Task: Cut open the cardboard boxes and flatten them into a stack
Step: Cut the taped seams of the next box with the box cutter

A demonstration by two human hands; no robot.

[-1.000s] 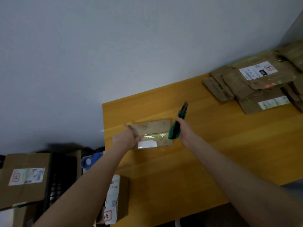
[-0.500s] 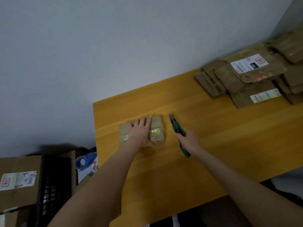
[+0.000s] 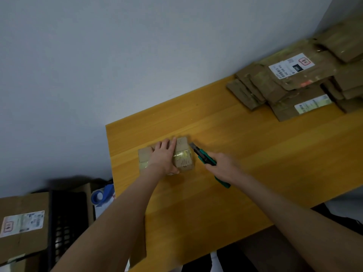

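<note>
A small taped cardboard box [image 3: 183, 157] lies flat on the yellow wooden table [image 3: 245, 154] near its left end. My left hand [image 3: 163, 156] presses down on the box's top with straight fingers and covers its middle. My right hand [image 3: 224, 166] grips a green and black utility knife [image 3: 204, 159]. The knife's tip points at the box's right edge, close to it or just touching. At the table's far right lies a stack of flattened cardboard boxes [image 3: 298, 81] with white labels.
Left of the table, lower down, stand a labelled cardboard box [image 3: 21, 222], a black crate [image 3: 66, 222] and a blue tape dispenser [image 3: 102, 195]. A grey wall runs behind the table. The table's near edge is in front of me.
The box was laid flat on the table from between both hands. My left hand moved on top of it. My right hand lowered the knife, and its tip now points at the box's right edge.
</note>
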